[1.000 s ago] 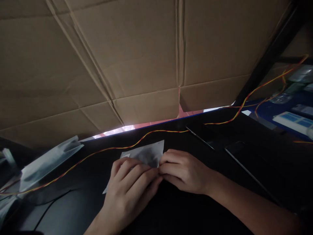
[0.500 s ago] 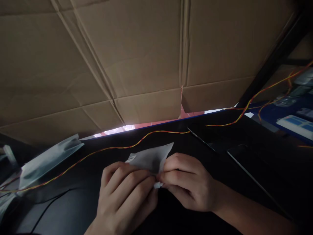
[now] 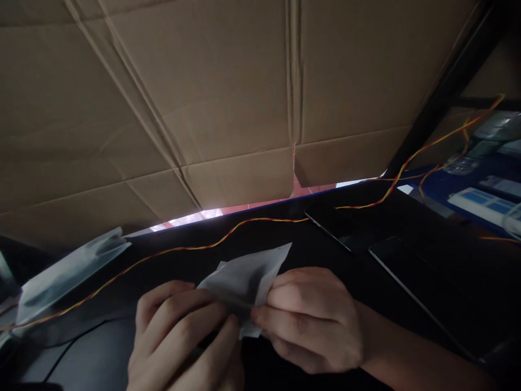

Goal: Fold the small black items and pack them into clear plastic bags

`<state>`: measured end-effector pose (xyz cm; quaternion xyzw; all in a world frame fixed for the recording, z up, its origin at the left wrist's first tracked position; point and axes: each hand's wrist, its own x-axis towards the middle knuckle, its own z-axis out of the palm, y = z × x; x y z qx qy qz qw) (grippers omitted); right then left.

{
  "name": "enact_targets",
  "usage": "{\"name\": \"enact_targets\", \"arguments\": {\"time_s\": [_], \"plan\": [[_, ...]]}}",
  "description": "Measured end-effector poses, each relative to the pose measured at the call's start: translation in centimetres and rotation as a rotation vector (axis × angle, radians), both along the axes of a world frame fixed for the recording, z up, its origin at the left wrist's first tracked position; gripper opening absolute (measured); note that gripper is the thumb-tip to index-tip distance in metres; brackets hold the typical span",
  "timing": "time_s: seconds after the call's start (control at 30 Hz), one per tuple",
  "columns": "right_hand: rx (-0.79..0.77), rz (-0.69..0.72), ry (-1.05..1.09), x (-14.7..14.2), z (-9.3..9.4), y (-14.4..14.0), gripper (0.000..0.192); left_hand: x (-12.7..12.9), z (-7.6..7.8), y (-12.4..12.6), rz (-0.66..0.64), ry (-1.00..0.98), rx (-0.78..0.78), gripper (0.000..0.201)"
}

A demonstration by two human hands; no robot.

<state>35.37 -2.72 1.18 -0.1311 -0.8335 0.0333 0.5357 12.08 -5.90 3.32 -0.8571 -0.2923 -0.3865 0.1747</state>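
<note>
A small whitish, slightly see-through plastic pouch [image 3: 248, 271] is held between my two hands above the black table. My left hand [image 3: 183, 331] has its fingers curled over the pouch's left side. At the other side, my right hand [image 3: 313, 320] pinches the pouch near its lower right edge. A crumpled bit of the pouch shows below, between the hands. A dark shape seems to lie inside it, but I cannot make out what it is. Both thumbs are largely hidden.
A twisted red-and-yellow wire [image 3: 179, 248] crosses the table behind my hands. Two dark flat panels like phones [image 3: 329, 231], [image 3: 423, 298] lie at right. A clear plastic bag [image 3: 73, 274] lies at left, near a black cable [image 3: 77, 339]. Cardboard [image 3: 228, 108] stands behind.
My left hand has shifted left and down, and my right hand slightly down. More of the pouch now shows between them. The whole view has shifted a little.
</note>
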Motion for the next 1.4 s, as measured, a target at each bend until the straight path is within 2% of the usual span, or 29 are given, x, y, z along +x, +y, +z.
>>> {"name": "enact_targets", "arguments": {"time_s": [0.1,0.33,0.4,0.53,0.6,0.7,0.83,1.0,1.17,1.3,1.4], "plan": [[-0.008,-0.022,0.069,0.1,0.0,0.3,0.020,-0.1,-0.1,0.7,-0.034,0.016,0.025,0.021],[-0.142,-0.033,0.160,0.2,-0.2,0.6,0.015,-1.2,-0.4,2.4,-0.042,-0.005,-0.065,0.019],[-0.180,-0.036,0.181,0.3,-0.1,0.7,0.015,-1.8,-0.2,2.9,-0.077,-0.009,-0.152,0.020],[-0.223,-0.053,0.209,0.6,0.2,1.3,0.016,-3.2,0.1,3.7,-0.154,0.069,-0.433,0.039],[-0.257,-0.062,0.221,0.7,0.1,1.5,0.016,-3.5,0.1,3.9,-0.186,0.103,-0.498,0.047],[-0.300,-0.071,0.226,0.6,-0.2,1.6,0.017,-3.3,-0.1,3.9,-0.197,0.102,-0.468,0.051],[-0.317,-0.067,0.209,0.5,-0.5,1.4,0.016,-2.5,-0.2,3.5,-0.220,0.060,-0.474,0.037],[-0.351,-0.035,0.192,0.5,-0.5,1.4,0.014,-2.2,-0.7,3.7,-0.162,0.022,-0.474,0.039],[-0.370,0.032,0.124,0.1,-0.8,1.4,0.013,-2.0,-1.0,3.5,-0.102,0.009,-0.416,0.031],[-0.343,0.008,0.110,0.0,-1.0,1.1,0.013,-1.5,-0.7,2.8,-0.147,0.032,-0.415,0.025],[-0.322,0.024,0.115,-0.1,-0.9,0.9,0.013,-1.0,-0.9,2.4,-0.138,-0.004,-0.296,0.023]]}}
